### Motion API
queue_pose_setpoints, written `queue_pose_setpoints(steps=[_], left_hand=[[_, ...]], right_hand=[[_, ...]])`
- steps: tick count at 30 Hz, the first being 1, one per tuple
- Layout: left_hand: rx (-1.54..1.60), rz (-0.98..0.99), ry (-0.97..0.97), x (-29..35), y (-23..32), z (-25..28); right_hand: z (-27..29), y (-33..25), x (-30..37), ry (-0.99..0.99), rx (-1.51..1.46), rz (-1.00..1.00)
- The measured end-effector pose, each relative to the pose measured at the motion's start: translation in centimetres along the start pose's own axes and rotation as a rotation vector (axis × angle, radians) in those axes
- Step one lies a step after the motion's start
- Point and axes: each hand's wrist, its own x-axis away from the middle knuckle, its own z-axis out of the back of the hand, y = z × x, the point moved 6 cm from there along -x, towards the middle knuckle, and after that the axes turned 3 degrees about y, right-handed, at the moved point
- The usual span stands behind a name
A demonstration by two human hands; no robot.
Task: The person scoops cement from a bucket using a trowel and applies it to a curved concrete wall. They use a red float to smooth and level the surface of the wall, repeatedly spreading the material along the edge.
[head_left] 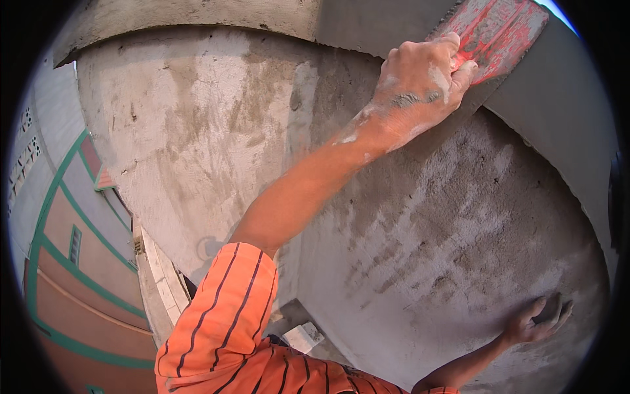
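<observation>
My left hand (420, 88) is closed around the handle of a worn red plastering float (502, 39), smeared with grey mortar. The float lies against the smooth grey plastered band (558, 98) at the top right. Wet mortar clings to the back of this hand and wrist. Low on the right, my right hand (539, 322) is raised in front of the rough wall (453, 217), its thumb and fingers apart. Its palm looks dark grey; whether that is mortar or shadow I cannot tell.
A pale, patchy plastered wall (190, 111) meets the rough one at a corner. Overhead runs a concrete ledge (197, 16) with a ragged lower edge. Below stands a light block (303, 337). Far down on the left is a building with green trim (92, 295).
</observation>
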Motion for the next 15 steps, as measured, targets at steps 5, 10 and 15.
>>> queue_pose_setpoints(steps=[5, 10, 15], left_hand=[[-0.035, 0.376, 0.099, -0.1, -14.2, 5.9], [-0.196, 0.361, -0.169, -3.7, 0.4, 0.5], [-0.202, 0.249, -0.040, 5.4, -2.3, 0.3]], right_hand=[[0.8, 2.8, 1.3, -0.070, -0.215, -0.062], [3.0, 7.9, 1.3, -0.041, -0.101, -0.142], [3.9, 8.2, 1.4, -0.001, -0.158, -0.145]])
